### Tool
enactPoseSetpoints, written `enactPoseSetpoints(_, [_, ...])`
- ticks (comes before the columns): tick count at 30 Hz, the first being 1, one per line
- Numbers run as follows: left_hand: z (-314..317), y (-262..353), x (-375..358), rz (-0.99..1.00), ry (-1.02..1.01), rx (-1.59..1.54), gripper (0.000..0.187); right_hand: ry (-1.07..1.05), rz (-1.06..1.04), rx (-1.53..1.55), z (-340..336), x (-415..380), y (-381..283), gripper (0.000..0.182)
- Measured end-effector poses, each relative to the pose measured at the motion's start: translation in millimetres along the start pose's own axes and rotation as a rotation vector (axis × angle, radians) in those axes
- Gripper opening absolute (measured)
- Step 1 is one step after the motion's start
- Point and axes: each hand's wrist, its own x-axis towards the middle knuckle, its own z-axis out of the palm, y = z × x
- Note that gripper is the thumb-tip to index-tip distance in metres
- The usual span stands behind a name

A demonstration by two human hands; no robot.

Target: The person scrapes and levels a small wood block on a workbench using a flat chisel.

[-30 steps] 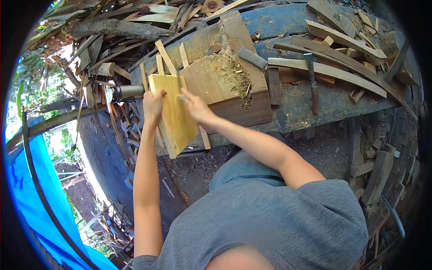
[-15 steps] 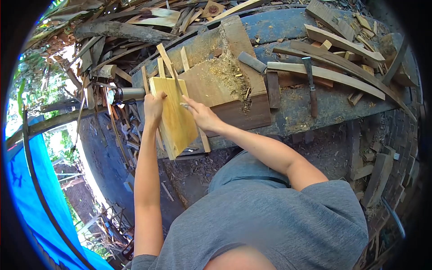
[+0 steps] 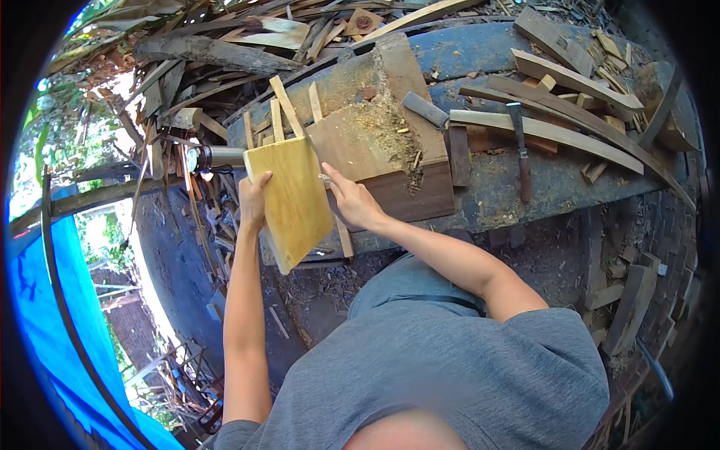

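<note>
A yellowish wooden board (image 3: 292, 199) is held up, tilted, over the near edge of the workbench. My left hand (image 3: 253, 201) grips its left edge, thumb on the broad face and fingers behind. At the opposite edge, my right hand (image 3: 356, 204) is closed around a narrow-bladed tool (image 3: 313, 151), whose thin grey blade lies along the board's upper right side. Its handle is hidden in the palm. A small whitish thing (image 3: 325, 178) pokes out by the right fingers. Several thin wood strips (image 3: 286, 105) stand behind the board.
The workbench (image 3: 480, 202) carries a dark brown wood block (image 3: 412, 191), sawdust (image 3: 401, 142), a chisel-like tool (image 3: 520, 150) and long curved wood pieces (image 3: 555, 133). A metal cylinder (image 3: 221, 156) sits left of the board. Scrap wood (image 3: 217, 54) is heaped behind; a blue tarp (image 3: 56, 300) hangs at left.
The board has turned so its broad face shows more fully. My right hand has shifted slightly right and down, off the board's face to its edge. My left hand has moved slightly lower.
</note>
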Motion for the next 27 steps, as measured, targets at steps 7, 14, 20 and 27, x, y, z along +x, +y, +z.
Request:
enactPoseSetpoints(7, [0.0,-5.8,-3.5,0.073,0.024,0.032,0.027,-0.027,-0.074,-0.012,4.2,44.3,-8.7,0.047])
enactPoseSetpoints(14, [5.4,-5.1,-10.6,0.133,0.084,0.061,0.029,-0.074,0.058,-0.033,5.6,27.2,-25.1,0.047])
enactPoseSetpoints(20, [7.3,-9.6,-32.2,0.222,0.054,0.129,0.028,0.006,0.13,0.02,-10.4,52.2,-19.3,0.044])
enactPoseSetpoints(27, [17.0,-7.6,-30.1,0.333,0.048,0.402,0.03,-0.005,0.113,0.054,-32.1,32.0,21.7,0.044])
